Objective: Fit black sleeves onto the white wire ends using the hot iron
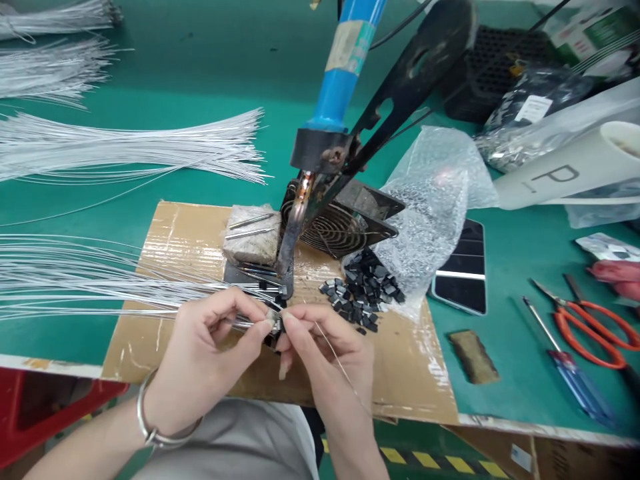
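My left hand point(210, 347) and my right hand point(325, 347) meet over the front of a cardboard sheet point(150, 267). Both pinch a small dark component point(276, 325) between thumb and fingers. A thin white wire point(125, 300) from the bundle on the left runs into the left hand's pinch. A fine strand of solder wire point(340, 367) trails back across my right hand. Just above the hands hangs the tip of a blue-handled soldering iron point(295, 227) held in a black stand point(400, 87).
A pile of small black parts point(365, 290) spills from a bubble-wrap bag point(430, 200). A sponge block point(253, 233) and small fan point(335, 227) sit behind. Bundles of white wires point(125, 147) lie left. Phone point(463, 270), orange scissors point(595, 327), screwdriver point(570, 367) lie right.
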`<state>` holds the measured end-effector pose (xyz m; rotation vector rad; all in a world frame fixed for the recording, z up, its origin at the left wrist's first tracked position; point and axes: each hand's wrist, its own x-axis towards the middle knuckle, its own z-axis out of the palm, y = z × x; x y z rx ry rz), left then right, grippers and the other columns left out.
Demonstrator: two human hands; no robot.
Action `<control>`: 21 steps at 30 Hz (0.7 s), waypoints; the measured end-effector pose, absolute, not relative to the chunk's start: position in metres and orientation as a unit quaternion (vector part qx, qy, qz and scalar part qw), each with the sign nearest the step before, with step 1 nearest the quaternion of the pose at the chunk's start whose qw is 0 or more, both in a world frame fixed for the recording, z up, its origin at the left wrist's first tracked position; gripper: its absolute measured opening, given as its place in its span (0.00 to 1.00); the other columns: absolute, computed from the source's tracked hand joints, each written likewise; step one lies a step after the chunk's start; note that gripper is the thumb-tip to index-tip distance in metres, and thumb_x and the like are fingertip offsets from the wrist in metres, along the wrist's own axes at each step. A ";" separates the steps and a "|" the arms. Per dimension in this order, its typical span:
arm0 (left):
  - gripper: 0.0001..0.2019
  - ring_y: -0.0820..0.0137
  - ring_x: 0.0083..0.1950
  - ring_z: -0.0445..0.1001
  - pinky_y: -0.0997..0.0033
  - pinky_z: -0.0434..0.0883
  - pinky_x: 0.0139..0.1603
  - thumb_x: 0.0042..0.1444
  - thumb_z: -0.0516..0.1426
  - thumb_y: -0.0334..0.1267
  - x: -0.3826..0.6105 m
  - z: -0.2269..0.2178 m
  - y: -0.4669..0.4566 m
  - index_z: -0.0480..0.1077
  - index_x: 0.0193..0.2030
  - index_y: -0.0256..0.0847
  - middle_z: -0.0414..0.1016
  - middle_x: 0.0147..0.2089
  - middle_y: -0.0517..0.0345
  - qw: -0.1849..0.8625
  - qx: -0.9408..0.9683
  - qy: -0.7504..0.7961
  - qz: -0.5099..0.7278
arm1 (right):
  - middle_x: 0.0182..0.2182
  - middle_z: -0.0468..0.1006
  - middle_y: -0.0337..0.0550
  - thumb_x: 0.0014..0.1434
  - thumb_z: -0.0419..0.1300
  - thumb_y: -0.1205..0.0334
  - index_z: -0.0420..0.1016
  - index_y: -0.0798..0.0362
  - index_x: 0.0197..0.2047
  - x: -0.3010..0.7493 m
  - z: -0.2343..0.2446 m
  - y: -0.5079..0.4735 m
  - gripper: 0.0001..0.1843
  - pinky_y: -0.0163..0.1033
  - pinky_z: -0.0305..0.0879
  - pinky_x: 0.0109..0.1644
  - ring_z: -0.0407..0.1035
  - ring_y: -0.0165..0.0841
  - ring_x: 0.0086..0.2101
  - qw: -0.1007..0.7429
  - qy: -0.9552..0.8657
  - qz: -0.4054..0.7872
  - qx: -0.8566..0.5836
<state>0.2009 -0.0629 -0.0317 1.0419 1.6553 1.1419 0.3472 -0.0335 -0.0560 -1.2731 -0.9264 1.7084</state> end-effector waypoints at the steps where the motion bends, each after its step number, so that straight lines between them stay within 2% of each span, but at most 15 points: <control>1: 0.06 0.71 0.32 0.82 0.78 0.75 0.31 0.56 0.63 0.31 0.201 -0.032 -0.062 0.77 0.28 0.41 0.85 0.31 0.56 0.425 0.415 0.660 0.461 | 0.21 0.80 0.35 0.61 0.70 0.58 0.84 0.51 0.34 0.347 -0.055 -0.034 0.06 0.29 0.73 0.23 0.70 0.25 0.18 0.397 -0.366 0.674 -0.504; 12: 0.06 0.72 0.33 0.83 0.81 0.78 0.35 0.54 0.62 0.28 0.202 -0.032 -0.059 0.77 0.27 0.41 0.84 0.31 0.57 0.432 0.397 0.648 0.485 | 0.22 0.81 0.37 0.62 0.70 0.56 0.83 0.51 0.35 0.347 -0.056 -0.036 0.08 0.33 0.75 0.23 0.71 0.28 0.19 0.397 -0.385 0.663 -0.504; 16: 0.06 0.73 0.33 0.83 0.82 0.77 0.36 0.54 0.62 0.28 0.202 -0.033 -0.058 0.77 0.27 0.40 0.84 0.31 0.58 0.431 0.404 0.648 0.480 | 0.22 0.79 0.36 0.64 0.69 0.56 0.82 0.50 0.36 0.347 -0.062 -0.039 0.08 0.31 0.71 0.24 0.70 0.27 0.19 0.407 -0.417 0.631 -0.513; 18: 0.06 0.73 0.33 0.82 0.81 0.77 0.35 0.54 0.62 0.29 0.202 -0.034 -0.058 0.77 0.27 0.40 0.84 0.31 0.57 0.425 0.408 0.653 0.475 | 0.23 0.75 0.35 0.68 0.64 0.54 0.82 0.49 0.39 0.351 -0.068 -0.039 0.10 0.32 0.68 0.25 0.67 0.27 0.20 0.415 -0.477 0.587 -0.506; 21: 0.05 0.72 0.33 0.81 0.79 0.75 0.32 0.54 0.62 0.31 0.201 -0.037 -0.057 0.76 0.28 0.40 0.84 0.32 0.56 0.413 0.414 0.665 0.465 | 0.28 0.70 0.38 0.76 0.50 0.51 0.82 0.47 0.50 0.359 -0.076 -0.040 0.20 0.36 0.66 0.27 0.65 0.31 0.25 0.430 -0.575 0.500 -0.484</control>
